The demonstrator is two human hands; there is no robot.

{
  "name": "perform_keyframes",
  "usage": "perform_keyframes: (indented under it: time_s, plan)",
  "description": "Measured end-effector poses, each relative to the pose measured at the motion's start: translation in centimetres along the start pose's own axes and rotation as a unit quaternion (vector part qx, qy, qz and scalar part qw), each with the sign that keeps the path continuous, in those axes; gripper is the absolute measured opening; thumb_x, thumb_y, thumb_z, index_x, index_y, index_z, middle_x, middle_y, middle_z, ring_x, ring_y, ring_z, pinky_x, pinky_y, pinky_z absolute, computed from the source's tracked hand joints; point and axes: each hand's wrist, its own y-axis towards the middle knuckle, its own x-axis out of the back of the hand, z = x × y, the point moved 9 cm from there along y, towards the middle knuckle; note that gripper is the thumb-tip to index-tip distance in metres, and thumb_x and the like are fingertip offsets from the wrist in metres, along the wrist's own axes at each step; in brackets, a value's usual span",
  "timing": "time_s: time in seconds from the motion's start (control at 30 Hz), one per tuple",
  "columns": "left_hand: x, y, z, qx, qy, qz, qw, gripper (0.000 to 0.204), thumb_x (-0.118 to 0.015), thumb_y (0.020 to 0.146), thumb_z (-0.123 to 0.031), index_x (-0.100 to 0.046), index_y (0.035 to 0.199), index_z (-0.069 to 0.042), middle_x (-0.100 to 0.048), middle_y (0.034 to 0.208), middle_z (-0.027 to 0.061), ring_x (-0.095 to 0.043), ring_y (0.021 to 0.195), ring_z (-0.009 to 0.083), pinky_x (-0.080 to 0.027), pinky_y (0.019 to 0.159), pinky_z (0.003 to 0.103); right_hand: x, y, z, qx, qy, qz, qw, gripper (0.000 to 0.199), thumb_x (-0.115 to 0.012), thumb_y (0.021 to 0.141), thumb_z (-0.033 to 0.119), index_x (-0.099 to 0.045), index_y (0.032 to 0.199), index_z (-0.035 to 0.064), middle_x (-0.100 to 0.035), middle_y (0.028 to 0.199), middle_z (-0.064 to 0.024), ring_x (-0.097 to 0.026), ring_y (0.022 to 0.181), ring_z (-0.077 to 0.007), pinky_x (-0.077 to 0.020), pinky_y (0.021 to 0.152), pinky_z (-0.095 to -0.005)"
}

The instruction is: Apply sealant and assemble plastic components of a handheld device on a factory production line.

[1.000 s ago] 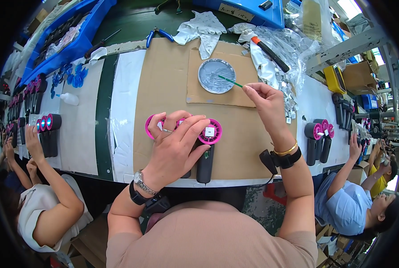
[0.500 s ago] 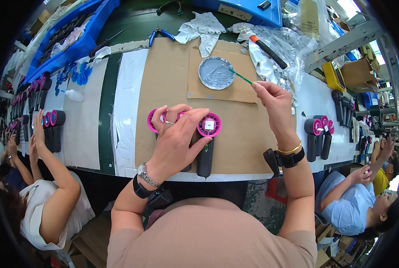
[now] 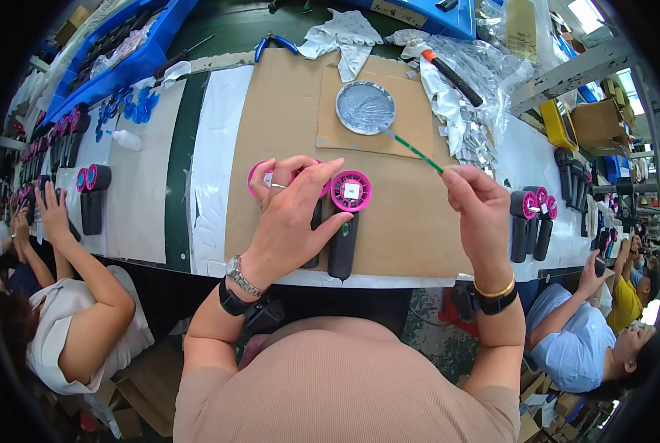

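The scene is brightly and evenly lit from overhead, with a bright light panel (image 3: 582, 13) showing at the upper right. Shadows are soft and short, lying just beside the left hand (image 3: 294, 214) on the brown cardboard sheet (image 3: 396, 221). Crinkled clear plastic wrapping (image 3: 485, 74) throws small glints of glare, and the round metal dish (image 3: 365, 107) shines dully. The centre is sharp. A black fisheye rim closes the corners, and the bench edges bow strongly; figures near the rim look stretched and softer
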Motion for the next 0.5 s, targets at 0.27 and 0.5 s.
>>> perform_keyframes:
  time_s: [0.27, 0.5]
  plan:
    - [0.1, -0.3, 0.0, 0.003, -0.007, 0.002, 1.000, 0.077, -0.093, 0.087, -0.024, -0.061, 0.156, -0.013, -0.071, 0.133, 0.0061, -0.058, 0.136, 0.0270, -0.022, 0.123, 0.056, -1.0, -4.9, 0.1, 0.032, -0.072, 0.020, 0.997, 0.007, -0.078, 0.103, -0.001, -0.081, 0.109, -0.0032, -0.067, 0.088, 0.0031, -0.054, 0.077, -0.0060, -0.0408, 0.070, -0.0231]
    - [-0.3, -0.2, -0.2, -0.003, -0.003, 0.000, 1.000, 0.076, -0.092, 0.088, -0.022, -0.061, 0.156, -0.012, -0.072, 0.132, 0.0065, -0.058, 0.136, 0.0274, -0.022, 0.123, 0.055, -3.2, -6.4, 1.1, 0.189, -0.263, 0.050, 0.945, 0.016, -0.085, 0.094, -0.007, -0.082, 0.109, -0.0016, -0.071, 0.090, -0.0035, -0.060, 0.077, -0.0121, -0.0456, 0.068, -0.0280]
